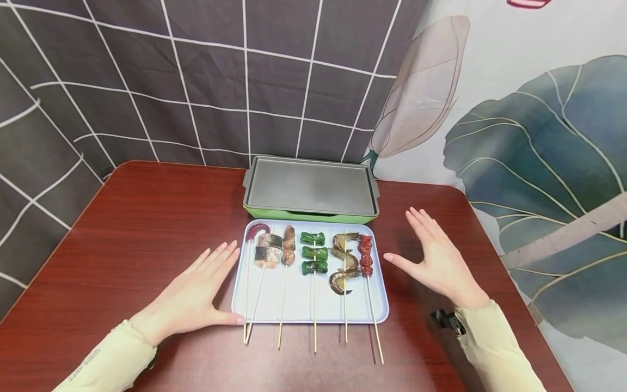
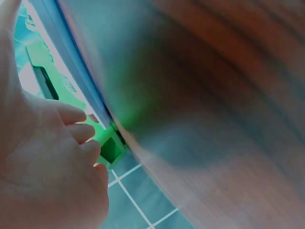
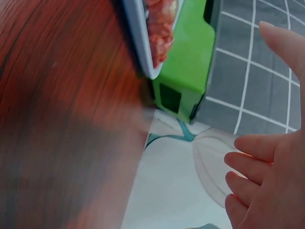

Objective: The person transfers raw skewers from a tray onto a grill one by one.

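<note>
Left hand (image 1: 198, 294), right hand (image 1: 437, 260) beside tray (image 1: 299, 302) of skewers (image 1: 314, 253)

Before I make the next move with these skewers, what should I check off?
1. All six skewers on the tray: ok.
2. Skewers apart from each other: not ok; the two leftmost sticks come together at their near ends.
3. Right grip free: ok, open and holding nothing.
4. Left grip clear of the leftmost stick: cannot tell; they look almost touching.
5. Grill right behind the tray: ok.
6. Grill heat: cannot tell.
</note>
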Demonstrator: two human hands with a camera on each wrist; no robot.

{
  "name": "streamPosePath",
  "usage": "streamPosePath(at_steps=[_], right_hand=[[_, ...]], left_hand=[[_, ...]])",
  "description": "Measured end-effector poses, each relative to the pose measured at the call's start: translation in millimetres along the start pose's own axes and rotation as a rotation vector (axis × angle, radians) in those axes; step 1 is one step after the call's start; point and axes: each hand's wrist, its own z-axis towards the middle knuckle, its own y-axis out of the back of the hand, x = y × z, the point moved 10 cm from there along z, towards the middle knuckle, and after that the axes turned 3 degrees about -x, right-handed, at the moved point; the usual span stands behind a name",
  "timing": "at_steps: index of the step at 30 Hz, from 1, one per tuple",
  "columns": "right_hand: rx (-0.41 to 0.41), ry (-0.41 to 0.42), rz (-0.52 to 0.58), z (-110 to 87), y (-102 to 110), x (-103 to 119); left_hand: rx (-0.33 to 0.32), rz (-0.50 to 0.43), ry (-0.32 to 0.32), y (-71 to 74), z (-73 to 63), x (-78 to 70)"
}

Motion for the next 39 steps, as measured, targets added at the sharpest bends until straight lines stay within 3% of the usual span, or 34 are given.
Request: streamPosePath(at_steps=[7,15,26,30,35,39], right_hand=[[0.006,0.007,0.022,-4.7,4.2,14.7],[0.03,0.011,0.034,-9.9,-0.2,24.4],[0.034,0.034,0.16,-23.9,-9.3,40.3],[0.051,0.016,0.195,-29.7,-14.7,42.8],[0.055,-0.019,0.221,-35.6,-18.3,45.6],[0.081,-0.103,0.282,-40.4,-21.6,45.0]], left_hand=[[0.07,-0.02,-0.014,-5.8,-0.4,-6.2],[0.106,-0.042,-0.019,-7.6,-0.6,-6.5],[0.089,-0.036,-0.021,-8.7,2.8,-8.9],[0.101,-0.023,0.002,-12.2,4.3,-8.3],[0.078,0.011,-0.012,-11.3,5.3,-10.3],[0.092,0.021,-0.003,-13.0,5.5,-9.2]])
